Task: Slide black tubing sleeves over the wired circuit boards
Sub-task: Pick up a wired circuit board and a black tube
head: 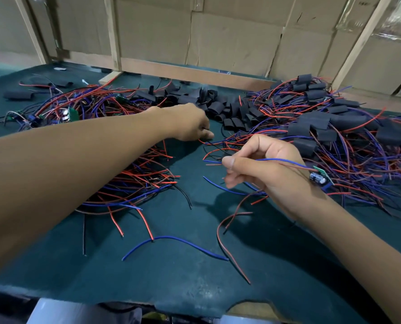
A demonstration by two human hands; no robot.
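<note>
While right hand (260, 169) pinches thin wires, left hand (190, 123) reaches crumpled sleeves (220, 108).

You've got two bare hands over the mat: your left hand (192, 123) and your right hand (265, 164). One small green circuit board (319, 176) with blue and red wires hangs from the right one. There are three heaps on the dark green mat (171, 265): bare wired boards (61, 111) on the left, loose black tubing sleeves (220, 106) in the middle, sleeved boards (323, 118) on the right. Each heap is way too tangled to count.
</note>
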